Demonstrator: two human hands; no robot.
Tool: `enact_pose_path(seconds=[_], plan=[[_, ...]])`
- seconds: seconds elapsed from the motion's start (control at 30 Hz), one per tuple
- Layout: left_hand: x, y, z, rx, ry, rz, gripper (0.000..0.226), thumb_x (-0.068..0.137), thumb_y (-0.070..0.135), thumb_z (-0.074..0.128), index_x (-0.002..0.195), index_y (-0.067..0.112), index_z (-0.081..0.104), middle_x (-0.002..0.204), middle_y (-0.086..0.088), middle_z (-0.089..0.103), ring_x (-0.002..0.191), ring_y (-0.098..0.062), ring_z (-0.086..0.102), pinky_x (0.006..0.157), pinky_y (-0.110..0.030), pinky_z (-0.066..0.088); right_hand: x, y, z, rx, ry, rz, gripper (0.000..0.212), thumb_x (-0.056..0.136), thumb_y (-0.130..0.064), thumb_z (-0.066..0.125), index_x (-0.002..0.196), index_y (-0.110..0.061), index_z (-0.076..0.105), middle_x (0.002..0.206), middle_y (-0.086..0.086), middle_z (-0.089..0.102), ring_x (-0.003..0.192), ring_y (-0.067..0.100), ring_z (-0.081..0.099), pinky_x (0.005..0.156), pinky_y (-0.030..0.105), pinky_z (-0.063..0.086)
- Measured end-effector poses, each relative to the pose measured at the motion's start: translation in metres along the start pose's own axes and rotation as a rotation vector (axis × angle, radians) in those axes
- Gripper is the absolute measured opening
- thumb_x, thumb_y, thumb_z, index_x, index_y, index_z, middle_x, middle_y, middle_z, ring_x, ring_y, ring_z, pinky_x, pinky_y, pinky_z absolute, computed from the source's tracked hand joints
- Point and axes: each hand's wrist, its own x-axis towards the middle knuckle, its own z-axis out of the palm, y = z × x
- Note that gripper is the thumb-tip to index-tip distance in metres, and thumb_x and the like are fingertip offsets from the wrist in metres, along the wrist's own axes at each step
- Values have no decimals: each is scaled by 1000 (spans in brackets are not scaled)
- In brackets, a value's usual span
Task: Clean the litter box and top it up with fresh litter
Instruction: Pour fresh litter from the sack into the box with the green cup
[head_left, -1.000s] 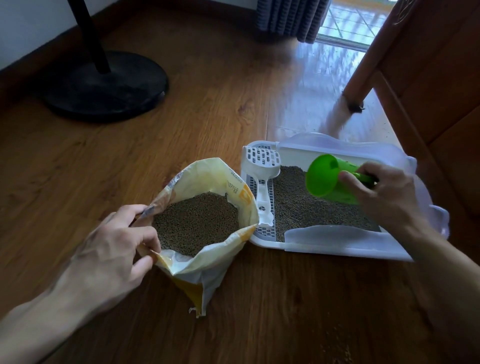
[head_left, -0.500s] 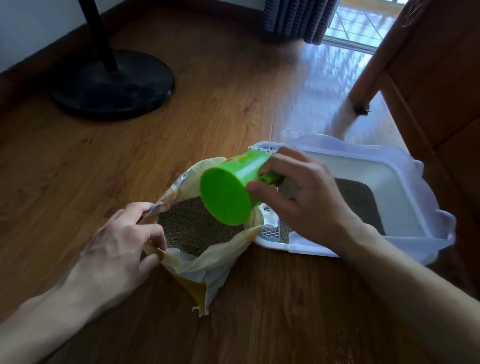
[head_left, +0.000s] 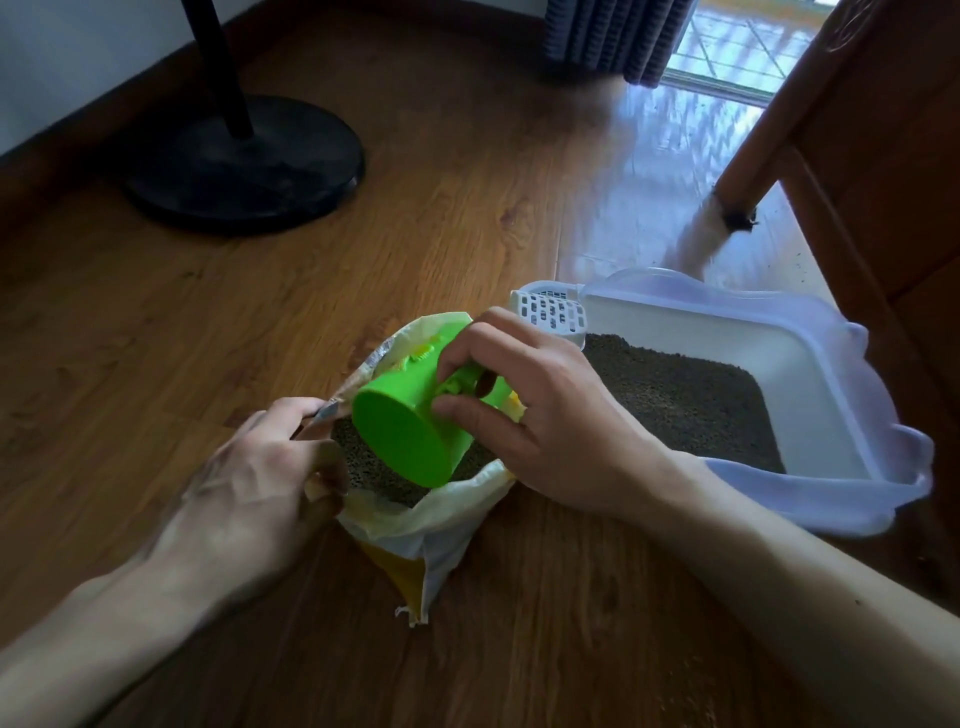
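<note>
- Litter bag (head_left: 431, 525) stands open on the wood floor (head_left: 156, 322), nearest the camera; brown granules show inside its mouth
- Left hand (head_left: 260, 483) at the bag's left rim; grip closed, thumb and fingers pinching the rim edge and holding the mouth open
- Right hand (head_left: 540, 421) over the bag's right side; grip curled round the handle of a green scoop cup (head_left: 410, 426); cup tilted, flat base toward the camera, mouth pointing down into the bag
- Litter box (head_left: 810, 364) just right of the bag and a little beyond it; pale walls, translucent rim, brown litter (head_left: 685, 405) spread over its bottom
- White slotted scoop (head_left: 550, 312) at the box's left end, just beyond the bag
- Black round stand base (head_left: 244, 161) well beyond the bag, to its left
- Wooden furniture leg (head_left: 753, 156) beyond the bag, to its right
</note>
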Motion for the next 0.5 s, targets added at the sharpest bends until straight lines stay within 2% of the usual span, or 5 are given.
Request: enact_pose_path(seconds=[0.1, 0.17, 0.33, 0.43, 0.5], plan=[[0, 2, 0, 49, -10, -48, 24, 69, 13, 83, 77, 32, 70, 135, -8, 54, 119, -31, 54, 92, -46, 52, -6, 18, 16, -90, -47, 244, 18, 89, -17, 65, 107, -14, 68, 115, 2, 55, 99, 16, 55, 87, 32, 47], [1, 3, -1, 66, -19, -55, 26, 67, 14, 84, 74, 33, 68, 134, -8, 55, 120, -30, 54, 93, -45, 50, -12, 27, 18, -167, 41, 338, 28, 83, -13, 68, 111, -18, 69, 120, 2, 56, 107, 17, 54, 91, 31, 46], [-1, 5, -4, 16, -32, -70, 28, 67, 16, 82, 76, 36, 65, 133, -4, 55, 111, -25, 57, 88, -38, 50, -19, 38, 7, -235, 85, 458, 34, 86, -33, 67, 119, -23, 60, 109, -4, 55, 99, 14, 52, 81, 23, 35], [0, 6, -11, -129, -50, -72, 39, 70, 20, 81, 93, 40, 56, 120, 11, 55, 83, -2, 57, 71, -18, 44, -26, 44, 12, -176, -4, 579, 37, 87, -41, 64, 117, -21, 55, 101, -6, 58, 92, 15, 56, 80, 30, 44], [2, 8, -19, -280, -59, -163, 51, 73, 29, 82, 107, 40, 45, 111, 16, 56, 86, -1, 59, 69, -22, 44, -30, 45, 15, -144, -31, 626, 30, 86, -40, 65, 107, -20, 58, 91, -6, 62, 84, 16, 60, 75, 33, 49]])
